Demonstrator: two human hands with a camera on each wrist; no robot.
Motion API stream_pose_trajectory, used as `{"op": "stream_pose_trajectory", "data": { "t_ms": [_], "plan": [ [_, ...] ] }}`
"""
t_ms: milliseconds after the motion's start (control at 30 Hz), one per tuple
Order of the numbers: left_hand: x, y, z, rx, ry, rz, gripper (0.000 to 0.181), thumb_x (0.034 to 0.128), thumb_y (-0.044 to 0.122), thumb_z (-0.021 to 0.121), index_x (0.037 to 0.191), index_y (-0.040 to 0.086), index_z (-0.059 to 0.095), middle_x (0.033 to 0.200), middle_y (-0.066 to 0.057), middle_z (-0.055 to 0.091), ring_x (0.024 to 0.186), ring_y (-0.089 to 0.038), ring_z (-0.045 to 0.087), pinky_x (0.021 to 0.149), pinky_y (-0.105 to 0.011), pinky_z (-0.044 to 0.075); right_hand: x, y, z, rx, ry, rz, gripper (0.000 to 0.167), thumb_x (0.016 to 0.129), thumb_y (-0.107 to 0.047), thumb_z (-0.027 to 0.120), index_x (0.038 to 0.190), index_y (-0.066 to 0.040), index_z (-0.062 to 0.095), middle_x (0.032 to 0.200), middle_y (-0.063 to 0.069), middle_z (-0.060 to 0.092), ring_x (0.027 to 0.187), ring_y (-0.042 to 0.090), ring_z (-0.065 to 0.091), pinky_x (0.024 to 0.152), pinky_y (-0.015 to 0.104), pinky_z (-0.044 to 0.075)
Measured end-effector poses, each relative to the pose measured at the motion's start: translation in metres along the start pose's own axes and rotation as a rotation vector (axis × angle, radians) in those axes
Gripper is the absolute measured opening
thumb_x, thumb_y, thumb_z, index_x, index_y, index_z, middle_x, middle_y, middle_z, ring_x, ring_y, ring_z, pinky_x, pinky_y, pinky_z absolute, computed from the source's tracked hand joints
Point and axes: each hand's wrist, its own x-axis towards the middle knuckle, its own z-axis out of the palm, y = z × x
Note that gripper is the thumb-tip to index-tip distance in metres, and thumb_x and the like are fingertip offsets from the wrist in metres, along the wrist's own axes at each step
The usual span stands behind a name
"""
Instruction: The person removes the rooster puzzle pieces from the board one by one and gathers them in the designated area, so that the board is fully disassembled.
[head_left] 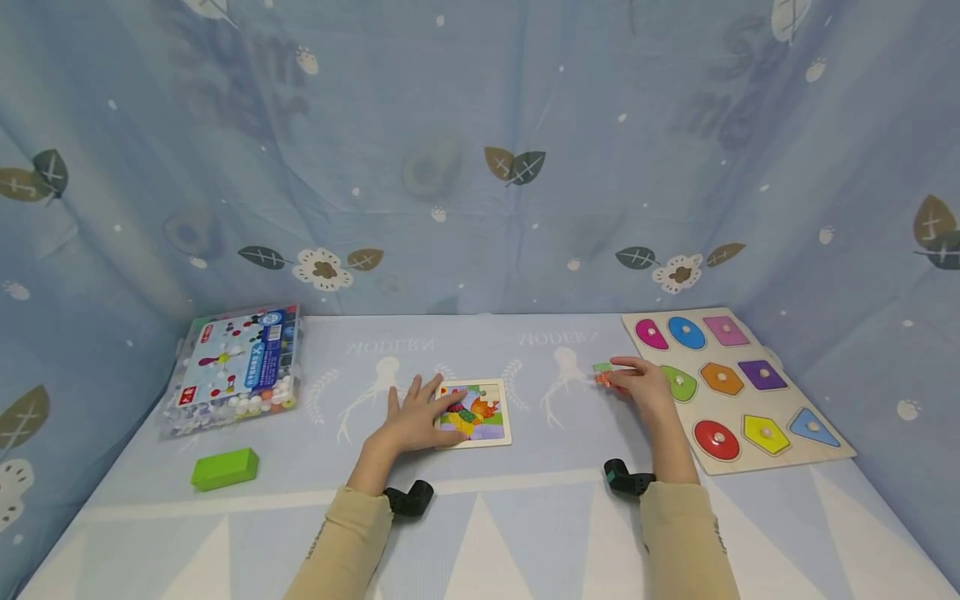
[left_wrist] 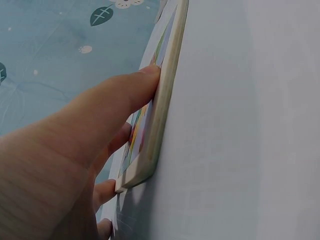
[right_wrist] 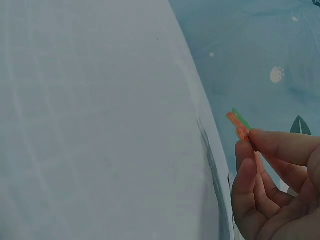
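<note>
"Puzzle (head_left: pixel 486 414), where does it lie?"
"On the desk (head_left: pixel 532 462), partly under the left hand (head_left: pixel 411 422), which is spread, thumb and forefinger touching it."
"And the right hand (head_left: pixel 645 389)?"
"Well apart, pinching a small orange-and-green piece (right_wrist: pixel 238 125), with the shape board (head_left: pixel 731 403) just beside that hand."
"Anything left of both hands?"
"A green block (head_left: pixel 225 469) and a plastic box (head_left: pixel 225 367)."

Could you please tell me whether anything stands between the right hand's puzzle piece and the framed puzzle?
Nothing visible stands between the puzzle piece in the right hand and the framed puzzle, only patterned tabletop. The left hand, though, partly covers the puzzle's left side.
</note>
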Motion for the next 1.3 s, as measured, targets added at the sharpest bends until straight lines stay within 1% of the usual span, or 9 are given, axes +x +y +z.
{"op": "stream_pose_trajectory", "data": {
  "t_ms": [133, 333, 400, 500, 667, 767, 967, 1100, 1300],
  "plan": [
    [-0.0002, 0.0001, -0.0003, 0.002, 0.0, 0.002, 0.071, 0.0788, 0.053, 0.063, 0.142, 0.03, 0.038, 0.153, -0.012, 0.016, 0.139, -0.042, 0.002, 0.101, -0.068, -0.006, -0.0001, 0.0017, -0.0014, -0.015, 0.031, -0.007, 0.04, 0.088, -0.007, 0.06, 0.125, 0.004, 0.053, 0.088, 0.003, 0.06, 0.068, 0.002, 0.058, 0.069, 0.016, 0.05],
    [-0.0003, 0.0, -0.0005, -0.003, 0.002, 0.002, 0.071, 0.0789, 0.053, 0.063, 0.142, 0.03, 0.038, 0.153, -0.012, 0.016, 0.139, -0.042, 0.002, 0.101, -0.068, -0.006, -0.0005, 0.0035, -0.0031, -0.108, 0.099, -0.011, 0.038, 0.087, -0.008, 0.06, 0.123, 0.003, 0.056, 0.093, 0.011, 0.062, 0.066, 0.003, 0.057, 0.063, 0.014, 0.049],
    [-0.0006, 0.0003, -0.0009, -0.002, 0.003, 0.002, 0.071, 0.0791, 0.053, 0.063, 0.142, 0.03, 0.039, 0.153, -0.012, 0.016, 0.139, -0.042, 0.002, 0.101, -0.068, -0.006, -0.0004, 0.0038, -0.0033, -0.122, 0.113, -0.012, 0.037, 0.087, -0.008, 0.061, 0.122, 0.003, 0.056, 0.095, 0.013, 0.063, 0.066, 0.004, 0.057, 0.062, 0.014, 0.048],
    [-0.0006, 0.0004, -0.0012, 0.003, 0.002, 0.003, 0.071, 0.0792, 0.053, 0.063, 0.142, 0.03, 0.038, 0.153, -0.011, 0.016, 0.139, -0.042, 0.002, 0.101, -0.068, -0.006, 0.0006, 0.0052, -0.0038, -0.135, 0.127, -0.015, 0.035, 0.087, -0.008, 0.062, 0.119, 0.003, 0.057, 0.093, 0.013, 0.062, 0.065, 0.006, 0.058, 0.061, 0.014, 0.048],
    [-0.0009, 0.0007, -0.0013, 0.008, 0.0, 0.006, 0.071, 0.0796, 0.053, 0.063, 0.142, 0.028, 0.039, 0.153, -0.012, 0.016, 0.139, -0.042, 0.003, 0.101, -0.068, -0.005, 0.0015, 0.0075, -0.0036, -0.168, 0.142, -0.02, 0.027, 0.087, -0.008, 0.062, 0.11, 0.005, 0.06, 0.088, 0.011, 0.062, 0.064, 0.007, 0.057, 0.06, 0.014, 0.048],
    [-0.0015, 0.0007, -0.001, 0.012, -0.002, 0.006, 0.071, 0.0795, 0.053, 0.063, 0.141, 0.028, 0.039, 0.153, -0.012, 0.016, 0.139, -0.043, 0.004, 0.101, -0.069, -0.004, 0.0004, 0.008, -0.0028, -0.2, 0.15, -0.029, 0.024, 0.087, -0.009, 0.061, 0.107, 0.005, 0.063, 0.093, 0.015, 0.063, 0.066, 0.009, 0.056, 0.06, 0.014, 0.047],
    [-0.002, 0.001, -0.0004, 0.01, -0.005, 0.001, 0.071, 0.0795, 0.054, 0.063, 0.142, 0.03, 0.038, 0.153, -0.011, 0.016, 0.139, -0.042, 0.002, 0.101, -0.068, -0.005, -0.0014, 0.0098, -0.002, -0.243, 0.157, -0.037, 0.024, 0.089, -0.009, 0.059, 0.107, 0.006, 0.065, 0.106, 0.023, 0.061, 0.073, 0.014, 0.057, 0.059, 0.012, 0.045],
    [-0.0016, 0.001, 0.0, 0.012, -0.003, 0.001, 0.071, 0.0795, 0.054, 0.062, 0.142, 0.03, 0.038, 0.153, -0.011, 0.016, 0.139, -0.041, 0.003, 0.101, -0.068, -0.005, -0.0021, 0.0101, -0.0016, -0.248, 0.156, -0.03, 0.024, 0.09, -0.009, 0.058, 0.108, 0.006, 0.065, 0.107, 0.023, 0.06, 0.075, 0.016, 0.057, 0.058, 0.012, 0.044],
    [-0.0004, 0.001, -0.0002, 0.003, -0.007, -0.008, 0.07, 0.0796, 0.054, 0.062, 0.142, 0.03, 0.038, 0.154, -0.01, 0.015, 0.14, -0.04, 0.002, 0.102, -0.067, -0.007, -0.0033, 0.0082, -0.0015, -0.297, 0.164, -0.033, 0.024, 0.09, -0.008, 0.058, 0.107, 0.006, 0.065, 0.105, 0.024, 0.061, 0.075, 0.017, 0.059, 0.056, 0.012, 0.044]
  ]
}}
